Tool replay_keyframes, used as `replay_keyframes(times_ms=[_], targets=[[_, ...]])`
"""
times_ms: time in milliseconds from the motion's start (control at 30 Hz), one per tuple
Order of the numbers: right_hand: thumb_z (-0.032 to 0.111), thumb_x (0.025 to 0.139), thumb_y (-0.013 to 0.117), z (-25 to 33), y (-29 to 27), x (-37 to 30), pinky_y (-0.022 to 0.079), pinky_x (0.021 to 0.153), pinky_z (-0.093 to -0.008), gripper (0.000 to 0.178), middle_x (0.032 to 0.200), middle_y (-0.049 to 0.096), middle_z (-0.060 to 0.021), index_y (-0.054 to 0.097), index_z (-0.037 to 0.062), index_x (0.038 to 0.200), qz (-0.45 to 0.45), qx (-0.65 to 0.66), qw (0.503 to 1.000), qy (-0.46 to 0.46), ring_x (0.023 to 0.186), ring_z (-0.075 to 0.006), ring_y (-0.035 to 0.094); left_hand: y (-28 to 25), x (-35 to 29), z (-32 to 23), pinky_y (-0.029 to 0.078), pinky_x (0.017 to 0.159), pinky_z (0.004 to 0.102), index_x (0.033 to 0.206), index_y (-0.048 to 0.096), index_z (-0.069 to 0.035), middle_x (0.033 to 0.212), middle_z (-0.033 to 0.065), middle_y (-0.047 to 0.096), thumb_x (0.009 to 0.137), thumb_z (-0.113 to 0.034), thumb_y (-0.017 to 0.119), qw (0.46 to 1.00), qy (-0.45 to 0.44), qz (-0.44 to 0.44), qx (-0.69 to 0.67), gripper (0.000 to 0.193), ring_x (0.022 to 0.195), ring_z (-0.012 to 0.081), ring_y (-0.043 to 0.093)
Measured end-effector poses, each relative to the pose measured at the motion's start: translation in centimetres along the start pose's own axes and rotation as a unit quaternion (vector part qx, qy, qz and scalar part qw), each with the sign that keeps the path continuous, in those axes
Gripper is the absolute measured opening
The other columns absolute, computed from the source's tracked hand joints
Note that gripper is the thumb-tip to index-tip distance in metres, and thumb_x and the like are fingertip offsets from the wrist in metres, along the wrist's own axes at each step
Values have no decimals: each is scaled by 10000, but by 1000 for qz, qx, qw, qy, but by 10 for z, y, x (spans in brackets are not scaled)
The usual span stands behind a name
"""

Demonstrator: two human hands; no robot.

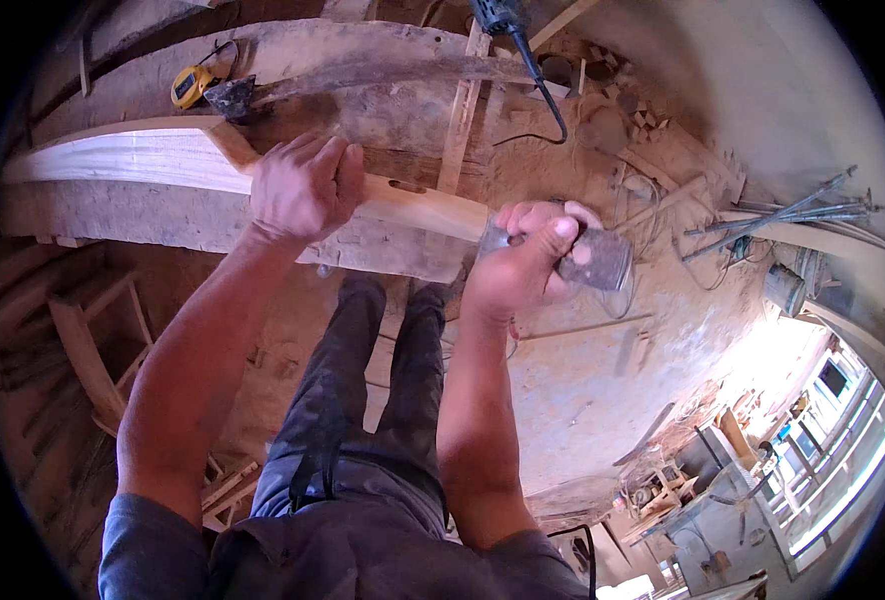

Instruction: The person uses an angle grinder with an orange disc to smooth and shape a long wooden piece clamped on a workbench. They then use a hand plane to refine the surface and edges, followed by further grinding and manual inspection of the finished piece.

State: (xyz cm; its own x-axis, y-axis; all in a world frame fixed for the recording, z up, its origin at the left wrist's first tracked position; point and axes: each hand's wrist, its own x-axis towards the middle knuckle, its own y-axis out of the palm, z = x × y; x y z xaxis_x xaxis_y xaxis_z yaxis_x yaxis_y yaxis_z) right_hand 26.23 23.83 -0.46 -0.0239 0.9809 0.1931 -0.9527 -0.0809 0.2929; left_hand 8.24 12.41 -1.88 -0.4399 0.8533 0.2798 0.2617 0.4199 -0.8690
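A pale, shaped piece of wood (143, 155) lies lengthwise along a thick, worn workbench (383, 258). It narrows to the right, where its top has a small dark slot. My left hand (308, 188) is closed over its middle, with the fingers curled and the knuckles up. My right hand (528, 255) grips a grey, flat-faced block (603, 260) at the wood's right end. Whether the block is bare or wrapped in abrasive sheet I cannot tell. Part of it is hidden behind my fingers, and it meets or nearly meets the end of the wood.
Beyond my left hand lie a yellow tape measure (191, 87) and a dark, rough lump (231, 98). A corded power tool (503, 15) is at the far edge, its cable trailing right. Metal rods (783, 215) are at right, a wooden frame (93, 340) at left. Sawdust and offcuts cover the floor.
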Motion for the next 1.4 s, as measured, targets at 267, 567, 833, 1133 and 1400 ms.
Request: replay_keyframes(times_ms=[267, 567, 833, 1133, 1400], targets=[[193, 1075, 614, -2, -24, 56, 458, 563, -359, 133, 720, 510, -23, 544, 80, 1072, -67, -13, 995, 75, 602, -140, 470, 4, 3, 0, 518, 603, 480, 773, 586, -85, 707, 112, 633, 981, -196, 649, 999, 23, -39, 17, 245, 679, 356, 637], [214, 1054, 638, 20, -61, 45, 436, 582, -390, 113, 711, 504, -16, 598, 112, 1083, -185, 131, 936, 269, 610, -169, 464, -1, 2, -4, 538, 616, 496, 798, 632, -105, 753, 105, 676, 984, -242, 628, 999, -5, 5, 36, 232, 701, 358, 665], [197, 905, 766, 45, -14, 60, 560, 835, -456, 431, 940, 741, -161, 667, 46, 1296, 295, -511, 787, 179, 877, -343, 717, 9, -10, 7, 506, 618, 493, 778, 597, -81, 723, 126, 589, 915, -161, 660, 998, 21, -49, 16, 171, 701, 355, 626], [54, 826, 656, 16, 104, 50, 491, 1090, -474, 525, 1342, 642, -238, 649, 10, 1349, 601, -538, 589, -51, 1282, -428, 593, -1, -23, 4, 462, 665, 430, 808, 642, -135, 789, 55, 603, 828, -263, 717, 999, 16, -14, 27, 149, 786, 274, 609], [94, 885, 685, -22, 179, 75, 512, 1028, -465, 455, 1253, 695, -222, 669, 39, 1336, 473, -420, 774, -18, 1176, -401, 650, -6, -22, 0, 453, 630, 424, 785, 632, -118, 780, 49, 595, 818, -267, 735, 999, -2, -52, -2, 184, 737, 269, 594]])
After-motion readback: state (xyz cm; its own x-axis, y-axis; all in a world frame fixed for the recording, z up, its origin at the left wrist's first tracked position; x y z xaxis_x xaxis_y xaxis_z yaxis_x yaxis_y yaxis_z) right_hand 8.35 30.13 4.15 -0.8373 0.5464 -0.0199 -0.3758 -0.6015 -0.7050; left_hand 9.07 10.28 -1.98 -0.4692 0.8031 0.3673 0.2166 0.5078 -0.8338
